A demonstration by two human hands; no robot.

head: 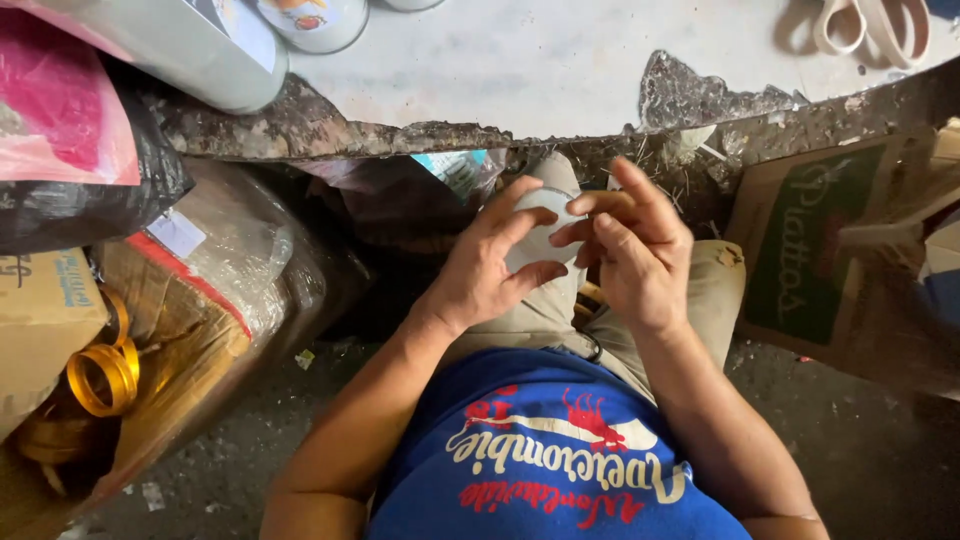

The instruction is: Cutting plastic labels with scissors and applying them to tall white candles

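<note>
My left hand (487, 268) grips a small round white disc (537, 232), like a lid, by its edge in front of my lap. My right hand (632, 248) is against the disc's right side, with thumb and forefinger pinching at its rim and the other fingers spread upward. Both hands hover above my knees, just below the chipped edge of a worktable (560, 70). Part of the disc is hidden behind my fingers.
White cans (200, 45) stand on the table at top left, and a pale pair of scissors (870, 25) lies at top right. A pink and black bag (70, 150), plastic-wrapped cartons (210, 280) and gold ribbon rolls (100, 375) crowd the left. A green-printed cardboard box (810, 250) sits right.
</note>
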